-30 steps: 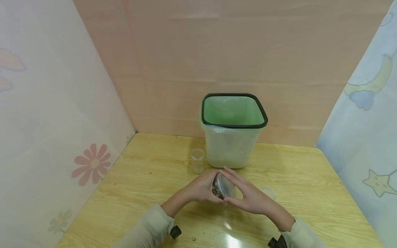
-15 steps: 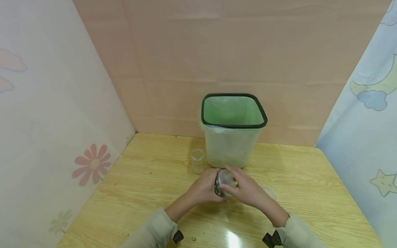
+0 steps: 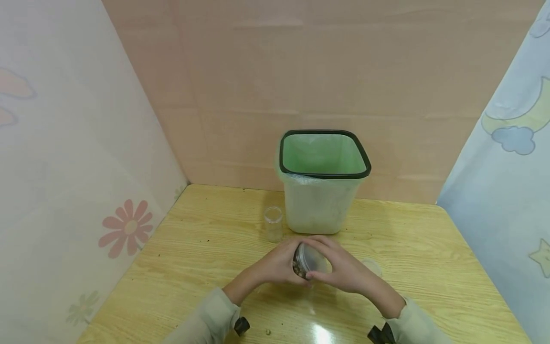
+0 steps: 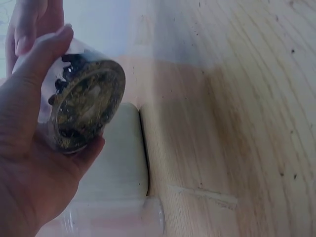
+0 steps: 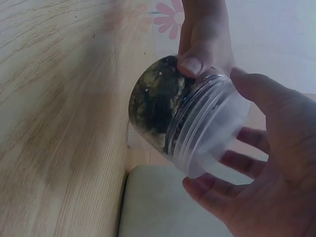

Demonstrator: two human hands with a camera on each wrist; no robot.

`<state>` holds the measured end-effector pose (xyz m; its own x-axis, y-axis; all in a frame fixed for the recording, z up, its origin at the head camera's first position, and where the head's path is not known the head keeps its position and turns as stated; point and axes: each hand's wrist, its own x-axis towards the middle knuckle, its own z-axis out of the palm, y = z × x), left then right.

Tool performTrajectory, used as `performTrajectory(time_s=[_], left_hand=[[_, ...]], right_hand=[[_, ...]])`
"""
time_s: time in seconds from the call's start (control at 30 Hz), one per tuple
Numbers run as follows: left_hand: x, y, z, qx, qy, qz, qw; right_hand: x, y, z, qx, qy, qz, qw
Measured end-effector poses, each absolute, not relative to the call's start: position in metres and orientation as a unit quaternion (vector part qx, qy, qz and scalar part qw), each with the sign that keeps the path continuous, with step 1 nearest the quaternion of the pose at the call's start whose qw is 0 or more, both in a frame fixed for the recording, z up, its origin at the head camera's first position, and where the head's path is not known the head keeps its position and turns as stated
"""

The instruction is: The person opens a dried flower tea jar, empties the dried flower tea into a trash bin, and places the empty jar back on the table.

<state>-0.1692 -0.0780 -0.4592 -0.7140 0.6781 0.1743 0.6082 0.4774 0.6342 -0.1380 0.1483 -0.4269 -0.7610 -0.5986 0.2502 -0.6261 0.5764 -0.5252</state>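
A clear plastic jar [image 5: 155,106] of dark and yellowish dried bits is held tilted above the table. Its translucent screw lid [image 3: 315,260] faces right. My left hand [image 3: 281,263] grips the jar's body; in the left wrist view the jar's base [image 4: 89,106] shows the dried contents. My right hand [image 3: 348,272] holds the lid by its rim, with thumb and fingers spread around it, as the right wrist view shows. Whether the lid sits fully on the thread cannot be told.
Behind the hands stands a pale green bin [image 3: 320,205] with a black rim. An uncovered clear jar [image 3: 273,229] is at its left. Right of the hands lies a translucent disc [image 3: 372,266], perhaps a lid. Small crumbs dot the wooden table [image 3: 206,282], with walls around it.
The right hand's fingers have shifted around the lid, turning inward and then back out. The left hand keeps its hold on the jar, which has barely moved.
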Motion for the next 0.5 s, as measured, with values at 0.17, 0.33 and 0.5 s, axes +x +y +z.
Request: performTrajectory(time_s=[0.17,0.33,0.5], left_hand=[[-0.1717,-0.0824,-0.4580,0.400,0.839,0.360,0.081],[-0.1728,-0.0838,-0.4555,0.416,0.823,0.374,0.100],[-0.1711,-0.0830,-0.4535,0.390,0.831,0.383,0.101]], right_hand=[[-0.1361,0.1518,-0.4253,0.392,-0.869,0.299,0.031],[-0.1342,0.1532,-0.4215,0.418,-0.858,0.294,0.038],[-0.1343,0.1547,-0.4181,0.386,-0.872,0.299,0.023]])
